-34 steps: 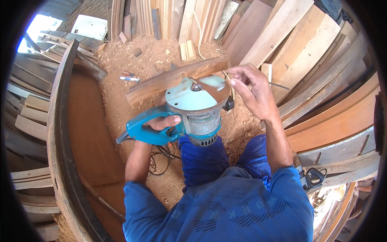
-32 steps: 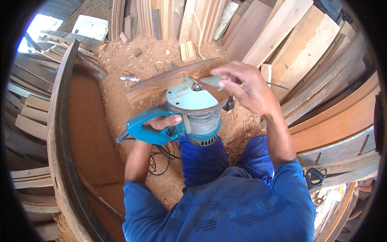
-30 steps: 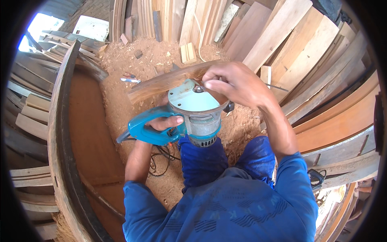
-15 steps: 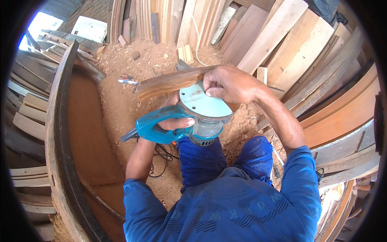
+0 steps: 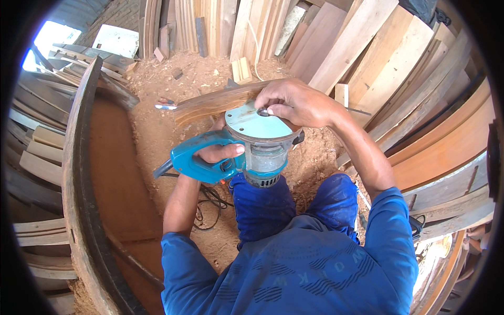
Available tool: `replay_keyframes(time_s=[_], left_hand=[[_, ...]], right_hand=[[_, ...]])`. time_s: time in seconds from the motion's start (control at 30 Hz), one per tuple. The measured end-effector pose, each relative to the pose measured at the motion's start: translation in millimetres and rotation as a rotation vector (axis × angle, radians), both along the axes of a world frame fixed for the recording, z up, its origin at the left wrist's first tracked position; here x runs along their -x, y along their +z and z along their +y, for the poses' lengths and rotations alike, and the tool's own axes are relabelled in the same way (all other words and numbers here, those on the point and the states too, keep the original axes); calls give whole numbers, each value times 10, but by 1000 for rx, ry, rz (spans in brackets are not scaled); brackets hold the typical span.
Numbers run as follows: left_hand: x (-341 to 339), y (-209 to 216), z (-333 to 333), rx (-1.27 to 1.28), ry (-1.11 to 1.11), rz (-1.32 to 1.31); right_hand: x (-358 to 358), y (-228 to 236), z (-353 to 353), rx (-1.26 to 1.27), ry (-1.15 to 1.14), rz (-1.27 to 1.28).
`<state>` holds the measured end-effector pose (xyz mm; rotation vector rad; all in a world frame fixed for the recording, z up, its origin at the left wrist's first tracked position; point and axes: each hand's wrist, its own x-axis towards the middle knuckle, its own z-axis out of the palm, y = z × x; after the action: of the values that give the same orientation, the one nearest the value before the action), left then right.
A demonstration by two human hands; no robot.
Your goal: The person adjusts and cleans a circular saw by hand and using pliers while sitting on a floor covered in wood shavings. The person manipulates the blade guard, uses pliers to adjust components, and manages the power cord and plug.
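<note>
Clock directions take 12 as straight ahead of the person. The left hand (image 5: 223, 153) is wrapped around the handle (image 5: 195, 143) of the router (image 5: 265, 156), its thumb laid along the top, most of its palm hidden behind the grip. The handle juts from the router's body toward 9 o'clock. The router is upside down over the knees (image 5: 262, 207), its long axis near upright, the pale blue plate (image 5: 251, 125) uppermost and the vented motor end down; whether it rests on the legs, I cannot tell.

The right hand (image 5: 298, 105) comes over the plate from 2 o'clock, so the router lies toward 8 o'clock of it. It is narrow: fingers curled, thumb and forefinger close together at a dark round spot (image 5: 262, 112) on the plate. Whether they pinch a loose part or only touch, I cannot tell. Both hands are at the router, but only the right is over the plate, hiding its far right side.

Around the router: a curved plank (image 5: 79, 157) well apart at 9 o'clock, a cord (image 5: 210, 206) on the floor near 7, a board (image 5: 215, 105) just beyond the router, running from 10 toward 1 behind the right hand, a small block (image 5: 241, 71) near 12, a dark knob (image 5: 298, 137) on the router at 3, and leaning timber (image 5: 388, 58) at 2.
</note>
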<state>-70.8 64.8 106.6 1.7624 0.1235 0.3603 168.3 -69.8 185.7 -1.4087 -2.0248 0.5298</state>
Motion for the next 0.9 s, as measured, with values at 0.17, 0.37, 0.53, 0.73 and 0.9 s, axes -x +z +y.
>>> replay_keyframes(time_s=[0.17,0.37,0.53,0.73,0.9], left_hand=[[140,-87,15,26,49,-95],[183,21,-26,103,86,-39],[245,-56,-14,223,182,-18],[241,-86,20,237,186,-40],[272,-142,47,248,197,-48]], right_hand=[[40,-180,-525,-97,-511,326],[26,-1250,-864,-126,-732,492],[-56,-1511,-608,-15,-309,850],[-210,-1526,-412,204,-234,1015],[22,-1463,-432,128,-306,1129]])
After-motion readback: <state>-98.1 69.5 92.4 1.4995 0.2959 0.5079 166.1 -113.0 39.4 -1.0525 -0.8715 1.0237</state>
